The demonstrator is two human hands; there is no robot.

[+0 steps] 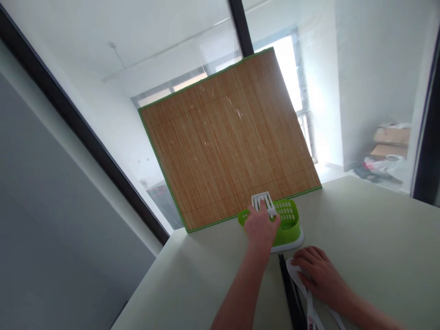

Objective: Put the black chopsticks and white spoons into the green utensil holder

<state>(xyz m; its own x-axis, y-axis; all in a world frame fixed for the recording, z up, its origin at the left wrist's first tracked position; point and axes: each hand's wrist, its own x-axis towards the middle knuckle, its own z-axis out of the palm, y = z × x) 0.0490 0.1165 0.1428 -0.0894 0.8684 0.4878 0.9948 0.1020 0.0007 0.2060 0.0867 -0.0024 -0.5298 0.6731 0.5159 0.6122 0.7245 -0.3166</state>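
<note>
My left hand [258, 225] is closed on a white slotted plastic piece [257, 200], held tilted above a green basket [288, 234]. Openwork sides and a white base [295, 243] belong to the basket, whose left part is hidden behind the hand. Lower down, my right hand [318, 274] curls its fingers over the head of a white spoon [295, 272] on the table. More white handles run out beneath that hand toward the bottom edge. Left of the spoon lie black chopsticks [288, 284], close together; their lower ends leave the view.
Behind the basket, a bamboo mat [227, 142] with green edging leans against a glass partition. The pale table [371, 238] extends to both sides. Beyond the glass, cardboard boxes [392, 137] and plastic bags sit on the floor at right.
</note>
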